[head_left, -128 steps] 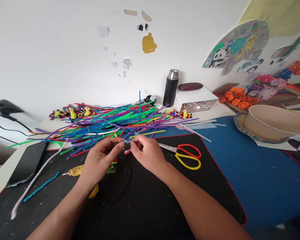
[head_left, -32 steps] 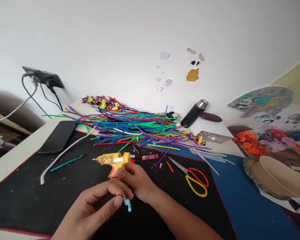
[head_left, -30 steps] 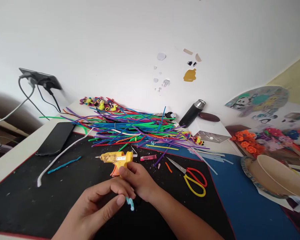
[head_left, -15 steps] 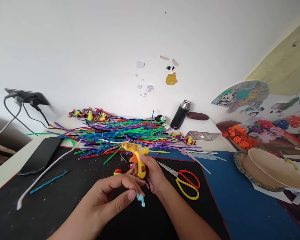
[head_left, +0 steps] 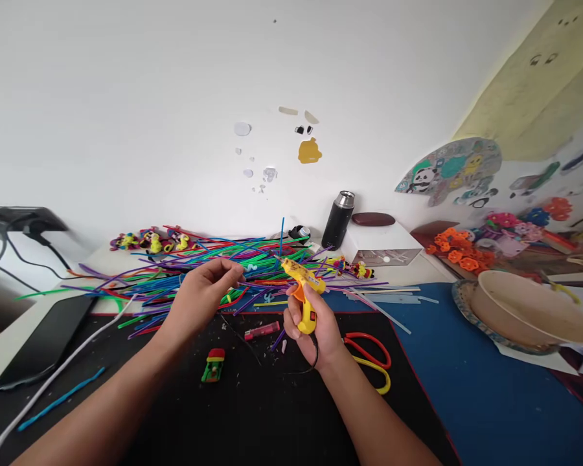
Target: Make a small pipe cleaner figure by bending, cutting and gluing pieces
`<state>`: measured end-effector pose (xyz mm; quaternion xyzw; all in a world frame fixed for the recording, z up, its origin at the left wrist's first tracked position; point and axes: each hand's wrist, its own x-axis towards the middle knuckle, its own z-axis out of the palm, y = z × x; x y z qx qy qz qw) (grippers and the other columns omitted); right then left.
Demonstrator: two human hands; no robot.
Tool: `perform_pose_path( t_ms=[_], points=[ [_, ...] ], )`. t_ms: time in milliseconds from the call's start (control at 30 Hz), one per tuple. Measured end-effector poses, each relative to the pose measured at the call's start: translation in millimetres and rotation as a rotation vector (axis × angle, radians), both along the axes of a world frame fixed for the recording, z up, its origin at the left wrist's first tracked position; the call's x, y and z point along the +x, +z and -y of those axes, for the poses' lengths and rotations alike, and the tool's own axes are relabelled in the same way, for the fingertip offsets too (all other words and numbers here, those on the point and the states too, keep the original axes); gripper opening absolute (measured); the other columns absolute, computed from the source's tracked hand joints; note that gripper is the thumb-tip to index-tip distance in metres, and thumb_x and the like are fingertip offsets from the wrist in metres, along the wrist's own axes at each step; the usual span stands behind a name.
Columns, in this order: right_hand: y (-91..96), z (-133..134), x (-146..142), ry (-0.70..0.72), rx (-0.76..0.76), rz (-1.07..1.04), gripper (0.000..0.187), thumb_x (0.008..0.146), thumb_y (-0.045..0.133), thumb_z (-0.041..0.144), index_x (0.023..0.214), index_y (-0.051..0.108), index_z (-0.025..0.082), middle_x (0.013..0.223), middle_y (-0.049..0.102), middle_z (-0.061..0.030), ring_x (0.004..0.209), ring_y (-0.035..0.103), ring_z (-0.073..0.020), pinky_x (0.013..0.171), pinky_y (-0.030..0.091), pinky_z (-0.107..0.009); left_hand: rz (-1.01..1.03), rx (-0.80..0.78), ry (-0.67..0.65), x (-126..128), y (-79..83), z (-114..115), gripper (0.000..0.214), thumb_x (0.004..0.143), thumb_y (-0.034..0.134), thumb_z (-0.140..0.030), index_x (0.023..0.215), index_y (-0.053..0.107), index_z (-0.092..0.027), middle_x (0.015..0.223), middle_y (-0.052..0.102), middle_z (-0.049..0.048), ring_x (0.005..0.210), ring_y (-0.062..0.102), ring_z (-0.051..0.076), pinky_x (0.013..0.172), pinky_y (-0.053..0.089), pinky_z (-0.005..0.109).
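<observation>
My right hand [head_left: 315, 323] is wrapped around the handle of a yellow hot glue gun [head_left: 307, 291], fingers near its orange trigger. The nozzle points up and left. My left hand [head_left: 204, 294] is pinched, with a small light blue twisted piece of pipe cleaner [head_left: 251, 267] at its fingertips, a little left of the nozzle. Beyond both hands lies a heap of coloured pipe cleaners [head_left: 170, 278]. On the black mat below are a small green and red pipe-cleaner figure [head_left: 214, 366] and a pink tube-like item [head_left: 262, 331].
Scissors [head_left: 376, 375] lie by my right forearm, partly hidden. A white cable [head_left: 68, 362], blue strip [head_left: 61, 398] and phone [head_left: 46, 346] are at left. Glue sticks [head_left: 398, 298], a black flask [head_left: 339, 220], a white box [head_left: 383, 243] and a bowl [head_left: 529, 317] stand rightward.
My left hand has moved up and away from the glue gun, carrying the light blue piece forward. The glue gun has shifted right and up slightly. The green and red figure is now uncovered.
</observation>
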<state>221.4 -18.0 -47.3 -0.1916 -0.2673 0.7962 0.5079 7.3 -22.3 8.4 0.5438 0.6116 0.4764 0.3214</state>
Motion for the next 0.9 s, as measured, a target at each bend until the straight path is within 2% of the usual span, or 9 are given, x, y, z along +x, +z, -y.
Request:
perform_pose_path(
  t_ms=[233,333,467,567,700,900],
  points=[
    [-5.8,8,-6,0.057,0.069,0.126,0.042,0.094,0.068,0.056,0.099,0.074,0.014,0.053,0.055,0.0046,0.036,0.047,-0.0091,0.039,0.031,-0.022,-0.17,0.031,0.051,-1,-13.1,-12,0.039,0.088,0.066,-0.06,0.084,0.07,-0.021,0.079,0.071,0.0019,0.073,0.062,0.02,0.068,0.045,0.03],
    [-7.5,11,-7,0.058,0.127,0.267,0.046,0.093,0.067,0.059,0.101,0.074,0.014,0.052,0.056,0.0048,0.036,0.048,-0.0102,0.04,0.033,-0.023,-0.231,0.039,0.056,-4,-18.3,-12,0.038,0.089,0.065,-0.059,0.083,0.068,-0.021,0.078,0.069,0.0008,0.07,0.059,0.019,0.067,0.043,0.029],
    [-6.2,16,-9,0.008,0.188,0.546,0.053,0.09,0.068,0.067,0.093,0.074,0.014,0.048,0.057,0.0029,0.039,0.048,-0.011,0.045,0.035,-0.024,-0.246,0.034,0.042,-4,-13.4,-8,0.037,0.09,0.064,-0.057,0.081,0.067,-0.021,0.079,0.07,0.0007,0.073,0.061,0.019,0.068,0.044,0.029],
    [-2.6,19,-9,-0.076,0.228,0.68,0.058,0.089,0.066,0.072,0.082,0.074,0.014,0.048,0.058,-0.0003,0.048,0.051,-0.0135,0.053,0.042,-0.026,-0.256,0.024,0.039,-3,-7.2,-5,0.035,0.092,0.063,-0.054,0.081,0.066,-0.021,0.079,0.069,0.0003,0.074,0.06,0.019,0.068,0.043,0.029],
    [1.3,20,-9,-0.143,0.256,0.77,0.061,0.087,0.064,0.075,0.07,0.07,0.017,0.05,0.058,-0.0024,0.05,0.054,-0.0158,0.053,0.044,-0.028,-0.261,0.007,0.021,-2,-5.1,-3,0.035,0.092,0.063,-0.054,0.082,0.065,-0.021,0.078,0.068,0.0003,0.073,0.059,0.019,0.068,0.043,0.029],
    [1.8,23,-10,-0.158,0.278,0.829,0.055,0.089,0.064,0.07,0.076,0.07,0.017,0.049,0.055,-0.0003,0.048,0.054,-0.016,0.05,0.043,-0.027,-0.233,-0.002,-0.014,3,-4.7,-2,0.034,0.09,0.063,-0.053,0.078,0.061,-0.021,0.073,0.063,-0.0016,0.067,0.054,0.016,0.062,0.04,0.027]
  ],
)
